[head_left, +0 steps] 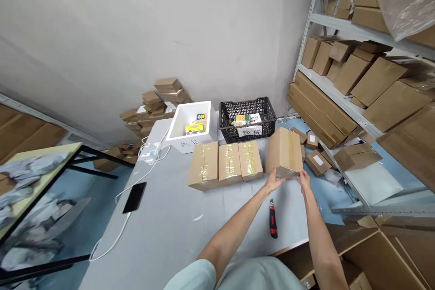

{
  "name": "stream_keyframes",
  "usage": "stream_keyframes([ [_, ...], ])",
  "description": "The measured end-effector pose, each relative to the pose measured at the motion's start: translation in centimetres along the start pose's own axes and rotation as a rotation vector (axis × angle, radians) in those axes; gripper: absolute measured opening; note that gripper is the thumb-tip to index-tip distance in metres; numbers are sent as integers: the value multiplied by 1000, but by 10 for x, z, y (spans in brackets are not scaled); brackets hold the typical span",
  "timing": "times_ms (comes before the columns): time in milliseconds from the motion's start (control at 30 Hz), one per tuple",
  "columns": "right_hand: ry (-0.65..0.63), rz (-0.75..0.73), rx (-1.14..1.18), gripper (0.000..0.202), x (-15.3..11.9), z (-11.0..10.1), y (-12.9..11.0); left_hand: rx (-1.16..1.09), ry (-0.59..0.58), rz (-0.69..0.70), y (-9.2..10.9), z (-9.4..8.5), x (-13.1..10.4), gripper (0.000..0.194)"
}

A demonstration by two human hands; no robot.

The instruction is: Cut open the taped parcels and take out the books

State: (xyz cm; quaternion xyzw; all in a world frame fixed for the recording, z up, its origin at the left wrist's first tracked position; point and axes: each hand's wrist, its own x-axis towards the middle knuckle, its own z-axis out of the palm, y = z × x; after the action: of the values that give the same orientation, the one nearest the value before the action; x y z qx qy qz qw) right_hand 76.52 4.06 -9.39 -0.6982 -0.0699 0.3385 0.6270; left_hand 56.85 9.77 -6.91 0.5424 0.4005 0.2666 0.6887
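Your left hand (pixel 274 182) and right hand (pixel 303 178) hold the box (pixel 282 152) by its lower near corners, at the right end of the table (pixel 170 231), beside the three taped boxes (pixel 230 161); I can't tell whether your fingers reach underneath. Held only there, it could tip away or slip off the right edge. The knife (pixel 273 221) lies between your forearms, so a low sweep could catch it.

Brown cardboard box (pixel 282 150), closed, tape along its seam, on grey table's (pixel 166 235) right side
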Motion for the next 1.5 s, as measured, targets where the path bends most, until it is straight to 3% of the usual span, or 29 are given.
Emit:
stream_keyframes([
  [100, 57, -15, 49, 79, -48, -26, 6, 47, 8, -12, 2, 3, -18, 119],
  [200, 89, -36, 73, 80, -118, -55, 18, 139, -35, 57, 3, -5, -55, 114],
  [300, 153, -49, 83, 78, -203, -74, 32, 255, -98, 199, 9, -21, -102, 99],
  [400, 184, -31, 36, 73, -293, -73, 51, 282, -128, 295, 20, -51, -154, 85],
  [500, 106, 50, -20, 72, -373, -50, 72, 233, -103, 289, 28, -96, -205, 74],
  [600, -18, 145, -57, 72, -435, -13, 92, 192, -38, 225, 25, -153, -252, 65],
  [700, -133, 173, -123, 74, -478, 25, 106, 220, 40, 172, 10, -219, -295, 59],
  [833, -421, 206, -294, 81, -517, 72, 125, 199, 197, 74, -24, -304, -336, 56],
  [933, -590, 246, -362, 79, -533, 106, 140, 75, 325, -61, -50, -357, -354, 54],
  [1033, -787, 275, -426, 72, -533, 125, 144, 8, 400, -163, -77, -397, -372, 57],
  [1133, -899, 198, -466, 66, -505, 117, 125, -27, 491, -241, -104, -420, -400, 61],
  [1167, -907, 99, -470, 63, -488, 108, 116, -32, 521, -263, -113, -423, -412, 63],
  [1200, -861, -1, -465, 59, -469, 96, 106, -35, 548, -283, -123, -424, -426, 63],
  [1267, -637, -129, -446, 55, -427, 71, 92, -41, 583, -326, -140, -419, -452, 62],
  [1333, -411, -121, -464, 61, -388, 49, 90, -47, 594, -369, -156, -406, -473, 61],
  [1400, -360, -66, -502, 66, -360, 33, 101, -58, 589, -403, -169, -389, -486, 60],
  [1500, -446, 11, -543, 69, -344, 28, 132, -79, 589, -415, -181, -363, -486, 60],
])
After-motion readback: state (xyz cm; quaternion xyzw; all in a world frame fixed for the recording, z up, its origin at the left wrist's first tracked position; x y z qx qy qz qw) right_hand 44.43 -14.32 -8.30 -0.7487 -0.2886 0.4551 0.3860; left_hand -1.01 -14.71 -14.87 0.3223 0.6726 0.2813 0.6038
